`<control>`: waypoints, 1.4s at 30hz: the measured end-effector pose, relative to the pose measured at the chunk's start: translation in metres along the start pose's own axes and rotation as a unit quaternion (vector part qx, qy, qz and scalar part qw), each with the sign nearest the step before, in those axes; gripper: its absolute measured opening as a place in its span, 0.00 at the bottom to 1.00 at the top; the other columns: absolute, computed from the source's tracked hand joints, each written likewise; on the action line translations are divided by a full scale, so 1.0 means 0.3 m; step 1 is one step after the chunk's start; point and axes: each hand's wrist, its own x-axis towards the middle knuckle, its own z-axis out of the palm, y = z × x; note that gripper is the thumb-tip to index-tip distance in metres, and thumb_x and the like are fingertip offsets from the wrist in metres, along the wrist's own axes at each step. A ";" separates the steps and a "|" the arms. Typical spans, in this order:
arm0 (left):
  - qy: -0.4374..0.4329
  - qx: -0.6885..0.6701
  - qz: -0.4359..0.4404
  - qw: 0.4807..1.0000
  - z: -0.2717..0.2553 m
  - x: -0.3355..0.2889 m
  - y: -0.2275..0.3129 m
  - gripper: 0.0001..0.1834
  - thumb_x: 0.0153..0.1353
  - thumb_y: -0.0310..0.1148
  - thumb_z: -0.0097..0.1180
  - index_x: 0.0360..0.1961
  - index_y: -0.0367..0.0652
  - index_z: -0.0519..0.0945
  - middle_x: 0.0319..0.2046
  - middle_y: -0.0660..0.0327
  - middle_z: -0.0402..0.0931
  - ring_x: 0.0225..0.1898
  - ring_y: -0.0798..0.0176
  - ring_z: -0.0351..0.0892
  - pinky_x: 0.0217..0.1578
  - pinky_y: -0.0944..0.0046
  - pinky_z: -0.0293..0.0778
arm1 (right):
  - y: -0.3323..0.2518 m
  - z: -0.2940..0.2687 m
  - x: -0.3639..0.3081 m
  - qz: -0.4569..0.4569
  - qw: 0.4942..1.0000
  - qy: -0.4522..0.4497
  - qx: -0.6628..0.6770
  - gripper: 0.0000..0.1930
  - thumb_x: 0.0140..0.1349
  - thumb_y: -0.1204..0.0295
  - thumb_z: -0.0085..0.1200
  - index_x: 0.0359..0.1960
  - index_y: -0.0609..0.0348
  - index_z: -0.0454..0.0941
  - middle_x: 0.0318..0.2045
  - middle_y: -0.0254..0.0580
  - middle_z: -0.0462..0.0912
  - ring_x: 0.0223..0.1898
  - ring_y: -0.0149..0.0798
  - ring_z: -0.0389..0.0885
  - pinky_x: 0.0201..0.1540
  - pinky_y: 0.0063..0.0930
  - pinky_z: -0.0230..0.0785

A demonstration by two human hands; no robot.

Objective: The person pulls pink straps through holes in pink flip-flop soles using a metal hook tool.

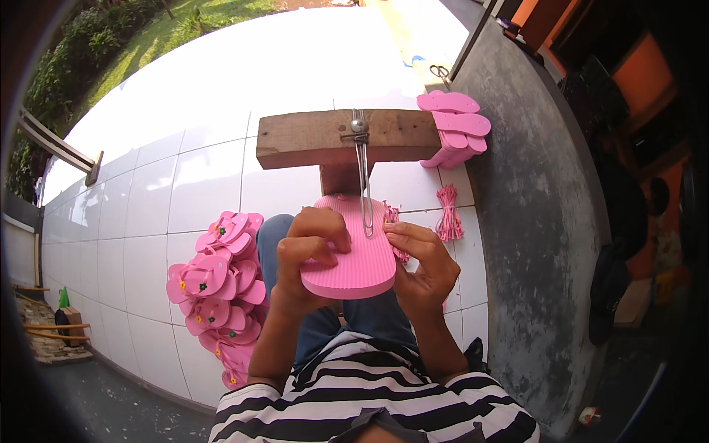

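Note:
A pink ribbed flip-flop sole (pixel 347 266) is held up in front of me, close to a T-shaped wooden stand (pixel 303 136). My left hand (pixel 314 247) grips its left side, fingers curled over the ribbed face. At the right edge my right hand (pixel 425 262) is closed, thumb and fingertips pinched by the sole. A small yellow spot shows at those fingertips; what it belongs to is unclear. A long looped metal wire hook (pixel 364 177) hangs from the stand's crossbar, its lower end over the sole. The sole's underside is hidden.
Finished pink flip-flops with flower trims (pixel 210 277) lie heaped on the white tiles at left. Stacked pink soles (pixel 458 125) stand behind the bar at right, near scissors (pixel 439 71). A tied bundle of pink straps (pixel 448 214) lies nearer, beside a grey concrete strip (pixel 528 221).

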 end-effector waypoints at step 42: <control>-0.305 0.331 -0.114 0.885 -0.040 -0.259 0.022 0.12 0.48 0.32 0.61 0.37 0.51 0.82 0.37 0.69 0.79 0.54 0.63 0.72 0.59 0.51 0.51 | 0.060 -0.070 -0.323 0.482 0.763 -0.204 0.380 0.17 0.75 0.61 0.44 0.50 0.65 0.74 0.38 0.44 0.82 0.34 0.36 0.83 0.31 0.26 0.79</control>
